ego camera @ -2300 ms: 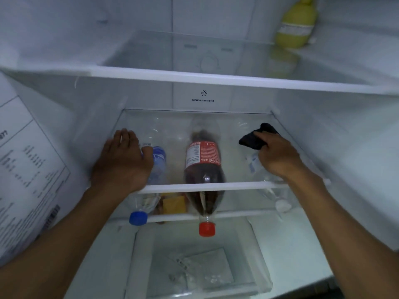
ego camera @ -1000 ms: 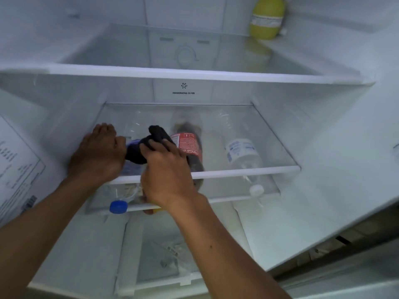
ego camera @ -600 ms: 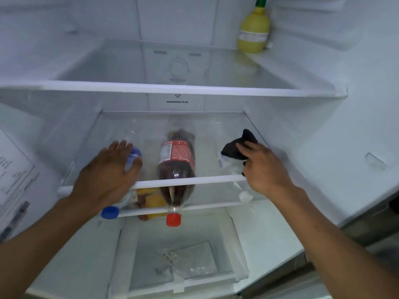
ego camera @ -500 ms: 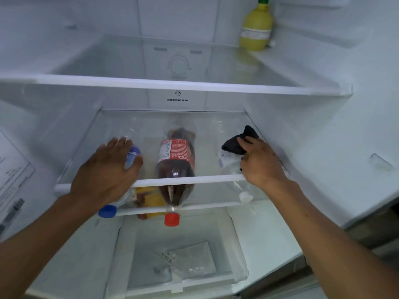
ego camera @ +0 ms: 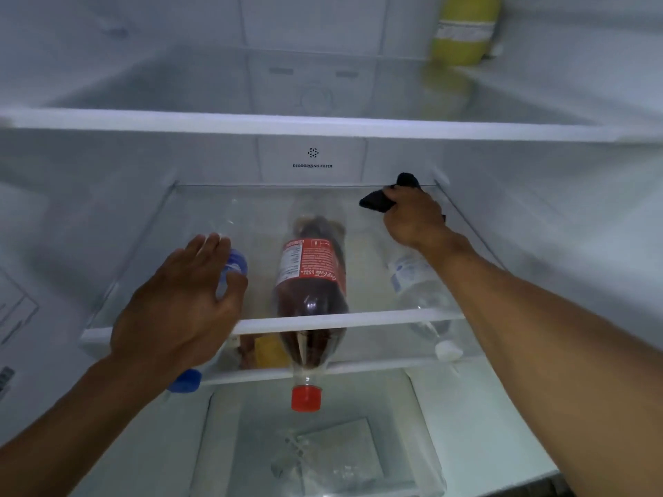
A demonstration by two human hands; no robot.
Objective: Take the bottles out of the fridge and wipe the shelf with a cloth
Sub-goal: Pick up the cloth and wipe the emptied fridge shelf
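On the glass shelf (ego camera: 201,224) in the middle of the fridge, our right hand (ego camera: 412,217) is closed around a dark cloth (ego camera: 375,202) and presses it near the back right corner, while our left hand (ego camera: 179,306) lies flat with the fingers spread, its palm on the front rail of the shelf. Three bottles lie on their sides on the level just under this glass, and we see them through it: a cola bottle (ego camera: 310,281) with a red cap in the middle, a clear bottle with a blue cap (ego camera: 184,381) on the left, mostly hidden by our left hand, and a clear water bottle (ego camera: 416,285) with a white cap on the right, under our right forearm. A yellow bottle (ego camera: 462,30) stands on the upper shelf at the back right. We judge that the wiping is in progress on a shelf that has nothing on it, but the bottles below are not taken out. Some things could go wrong from here. If we lean too hard on the front rail, the glass shelf may tip or slide out of its side grooves. The cloth is bunched, so it may miss the corners and leave dirt there. The necks of the lying bottles reach past the lower edge, so when we later pull one, a neighbour may roll forward and fall.
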